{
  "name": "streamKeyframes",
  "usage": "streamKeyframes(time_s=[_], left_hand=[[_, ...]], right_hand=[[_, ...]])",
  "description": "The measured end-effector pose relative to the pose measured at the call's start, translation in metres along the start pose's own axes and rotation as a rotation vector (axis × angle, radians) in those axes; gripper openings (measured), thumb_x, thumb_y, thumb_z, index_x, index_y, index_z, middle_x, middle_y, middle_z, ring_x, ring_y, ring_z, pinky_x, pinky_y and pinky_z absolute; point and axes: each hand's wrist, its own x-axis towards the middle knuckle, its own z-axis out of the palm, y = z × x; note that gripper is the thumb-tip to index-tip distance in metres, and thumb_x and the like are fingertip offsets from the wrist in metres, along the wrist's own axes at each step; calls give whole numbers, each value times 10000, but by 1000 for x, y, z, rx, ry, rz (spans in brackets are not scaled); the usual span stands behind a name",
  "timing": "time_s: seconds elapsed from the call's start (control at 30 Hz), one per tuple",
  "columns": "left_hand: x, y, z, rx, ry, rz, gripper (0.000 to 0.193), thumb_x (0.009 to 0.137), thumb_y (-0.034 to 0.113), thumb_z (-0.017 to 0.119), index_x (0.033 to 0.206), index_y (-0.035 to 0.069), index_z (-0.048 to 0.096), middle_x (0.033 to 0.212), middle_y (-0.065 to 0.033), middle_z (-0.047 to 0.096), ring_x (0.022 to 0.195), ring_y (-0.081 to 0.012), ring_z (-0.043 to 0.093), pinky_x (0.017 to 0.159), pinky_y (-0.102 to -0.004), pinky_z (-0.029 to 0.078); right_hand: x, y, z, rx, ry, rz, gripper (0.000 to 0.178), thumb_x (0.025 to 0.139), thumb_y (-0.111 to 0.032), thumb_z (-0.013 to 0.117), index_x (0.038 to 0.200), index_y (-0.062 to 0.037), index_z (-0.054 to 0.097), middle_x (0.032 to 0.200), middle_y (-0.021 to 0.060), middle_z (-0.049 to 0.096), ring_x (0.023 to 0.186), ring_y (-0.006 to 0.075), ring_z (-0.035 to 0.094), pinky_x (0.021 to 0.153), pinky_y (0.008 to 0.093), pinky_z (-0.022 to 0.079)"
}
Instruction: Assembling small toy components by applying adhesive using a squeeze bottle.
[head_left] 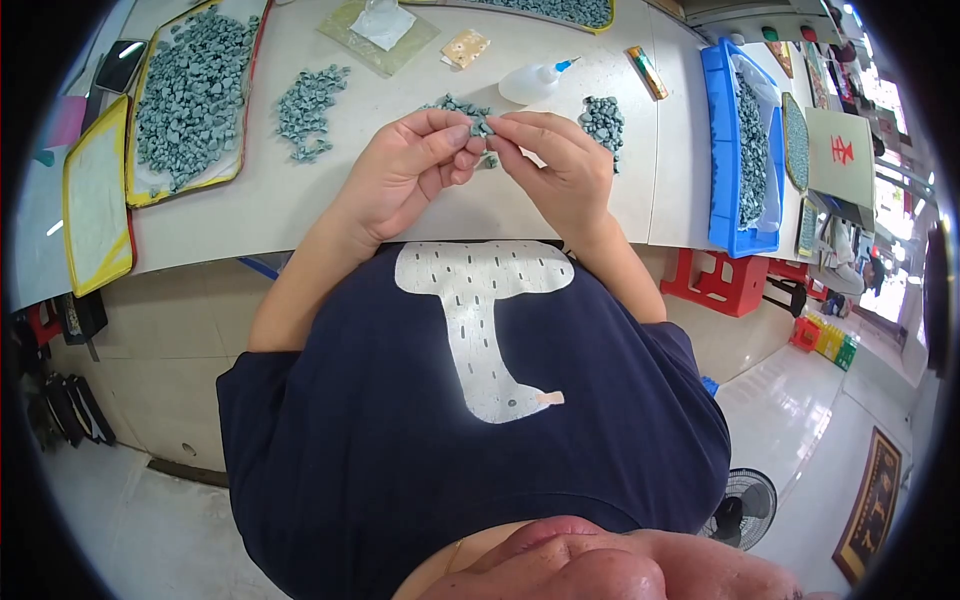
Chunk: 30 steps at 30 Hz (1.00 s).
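My left hand (412, 168) and my right hand (562, 168) meet over the white table (300, 205). Between their fingertips is a small grey-green piece (479, 128); both hands pinch it, and its exact kind is too small to tell. Just beyond my left fingers lies a small heap of similar pieces (458, 104), partly hidden by the hand. A loose pile of them (308, 110) is spread to the left, and another small pile (603, 125) sits beside my right hand. Behind my right hand rests a white squeeze bottle (528, 86) with a blue tip.
At left, a yellow-edged tray (250, 90) full of grey-green pieces stands beside a yellow-framed lid (98, 200) and a phone (121, 64). A blue crate (722, 150) of pieces is at right, near a printed tube (647, 73). A red stool (715, 283) stands below.
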Motion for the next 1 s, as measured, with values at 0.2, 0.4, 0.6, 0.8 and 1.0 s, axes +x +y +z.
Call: streamKeyframes(time_s=[0.2, 0.4, 0.6, 0.8, 1.0], left_hand=[[-1, 1, 4, -1, 3, -26, 142, 919, 57, 561, 1035, -21, 583, 911, -92, 639, 779, -131, 559, 712, -261, 466], [-1, 1, 5, 20, 25, -11, 142, 917, 60, 566, 1029, -26, 588, 913, -92, 640, 773, -130, 562, 711, -262, 469], [-4, 2, 8, 99, 70, 19, 123, 915, 49, 567, 997, -36, 600, 905, -106, 645, 766, -131, 566, 710, -261, 474], [-8, 6, 13, 243, 143, 16, 121, 904, 37, 584, 993, -43, 601, 902, -124, 654, 743, -133, 571, 703, -262, 489], [-11, 5, 22, 563, 136, 200, 135, 889, 39, 607, 988, -52, 603, 889, -138, 674, 716, -127, 591, 693, -249, 507]], right_hand=[[3, 1, 1, -42, 74, -154, 248, 678, 88, 720, 906, -10, 702, 849, 93, 681, 696, 164, 653, 578, 239, 534], [6, 3, -4, -76, 11, -254, 259, 666, 93, 724, 906, -1, 691, 845, 98, 675, 683, 173, 645, 571, 241, 528], [5, 8, 0, -65, -7, -301, 259, 654, 95, 729, 891, -2, 689, 845, 99, 673, 681, 176, 645, 567, 239, 526], [0, 14, 2, 45, -17, -244, 248, 643, 101, 728, 863, -6, 685, 845, 101, 676, 689, 182, 653, 568, 243, 529], [-1, 14, 2, 154, 21, -152, 235, 635, 115, 723, 832, -5, 676, 839, 106, 681, 696, 183, 660, 569, 246, 531]])
